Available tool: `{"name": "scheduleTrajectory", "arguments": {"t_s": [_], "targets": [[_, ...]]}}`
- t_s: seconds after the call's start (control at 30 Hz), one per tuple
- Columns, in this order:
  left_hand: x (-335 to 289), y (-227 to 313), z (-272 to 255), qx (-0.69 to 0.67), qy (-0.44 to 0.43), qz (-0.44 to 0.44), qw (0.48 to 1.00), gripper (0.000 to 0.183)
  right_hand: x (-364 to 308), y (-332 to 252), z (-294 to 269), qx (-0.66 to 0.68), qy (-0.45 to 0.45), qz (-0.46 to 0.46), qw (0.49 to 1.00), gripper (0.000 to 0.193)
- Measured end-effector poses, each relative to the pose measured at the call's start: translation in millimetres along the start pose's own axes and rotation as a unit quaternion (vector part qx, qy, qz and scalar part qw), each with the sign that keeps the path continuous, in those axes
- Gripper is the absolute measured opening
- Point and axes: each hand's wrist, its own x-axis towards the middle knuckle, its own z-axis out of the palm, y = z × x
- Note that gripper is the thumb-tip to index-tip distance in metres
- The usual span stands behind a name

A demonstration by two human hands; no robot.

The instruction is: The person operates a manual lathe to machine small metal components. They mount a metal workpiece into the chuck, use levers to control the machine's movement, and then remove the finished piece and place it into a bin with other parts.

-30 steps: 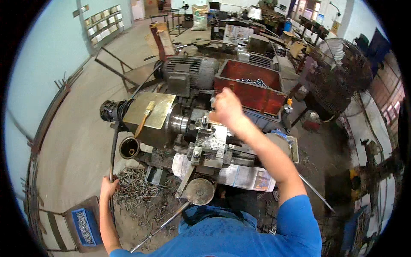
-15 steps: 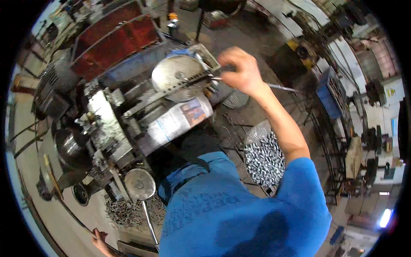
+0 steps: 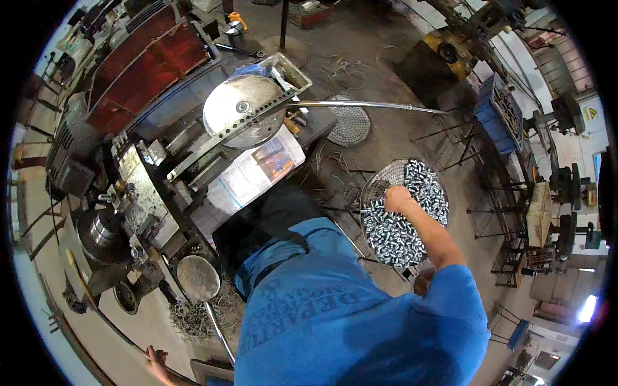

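Note:
My right hand (image 3: 400, 200) is closed at the upper left part of a heap of short shiny metal cylinders (image 3: 402, 239). Its fingertips are hidden, so what they hold, if anything, cannot be made out. The heap lies on a round perforated metal tray (image 3: 380, 185) to my right. Down at the lower left, my left hand (image 3: 156, 365) is closed around a long dark rod (image 3: 114, 328) that runs up beside the machine. Ahead of me, a flat bar with a row of holes (image 3: 219, 138) lies across a round metal disc (image 3: 241, 103), with neither hand on it.
Lathe-like machinery (image 3: 103, 228) with a bare metal chuck stands at the left. A red metal bin (image 3: 151, 71) is behind it. A printed sheet (image 3: 257, 170) covers part of the bench. Metal shavings (image 3: 196, 318) litter the floor; a blue crate (image 3: 497, 119) stands far right.
My right hand has left the end of the holed bar and come down and right to the heap of cylinders. My left hand stays at the rod. The view has shifted slightly.

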Motion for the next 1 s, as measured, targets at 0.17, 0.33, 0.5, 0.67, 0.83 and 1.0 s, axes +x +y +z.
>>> {"name": "scheduleTrajectory", "arguments": {"t_s": [0.17,0.33,0.5,0.67,0.83,1.0], "targets": [[14.4,14.9,5.4,0.026,-0.024,0.015,0.999,0.035,-10.2,-2.9,-18.3,0.023,-0.025,0.001,0.999,0.031],[-21.0,28.1,-11.7,0.602,0.096,0.281,0.741,0.039,-14.3,-13.8,-79.6,0.306,0.178,-0.028,0.935,0.045],[-62.6,169.0,96.1,0.063,-0.060,0.226,0.970,0.035,-57.1,-119.3,-205.4,0.456,0.296,-0.393,0.742,0.047],[-125.1,247.8,243.4,-0.111,-0.319,0.213,0.917,0.027,-80.5,-263.0,-280.5,0.426,0.259,-0.637,0.589,0.050],[-152.6,247.1,298.4,-0.269,-0.547,0.132,0.781,0.041,-97.6,-326.2,-304.2,0.361,0.268,-0.726,0.520,0.049],[-143.7,233.0,288.1,-0.251,-0.445,0.170,0.843,0.040,-123.6,-347.2,-305.4,0.291,0.341,-0.700,0.555,0.046]]}}
